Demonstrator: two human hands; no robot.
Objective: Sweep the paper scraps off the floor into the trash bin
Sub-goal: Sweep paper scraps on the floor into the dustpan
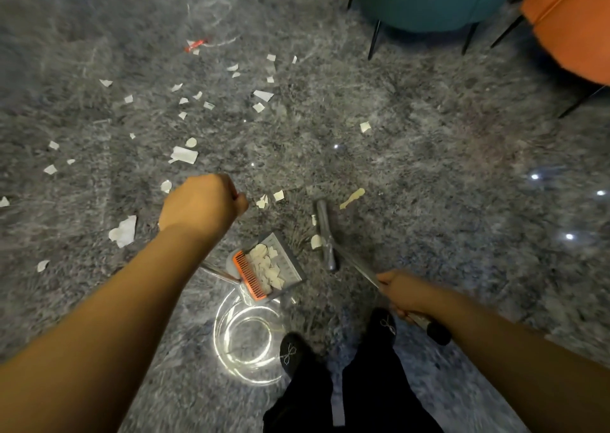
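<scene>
The dustpan (280, 267) holds paper scraps (267, 264). The left hand (201, 201) is fisted on its handle; the right hand (401, 292) grips the broom (326, 234).

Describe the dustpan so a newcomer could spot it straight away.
Start from the grey marbled floor strewn with paper scraps. Just ahead of the person's black shoes, above a clear round bin, sits the dustpan: grey, scrap-filled, with an orange comb edge.

Dim, soft-focus view; ceiling-light glare on the glossy floor (429, 155), edges smeared.
</scene>
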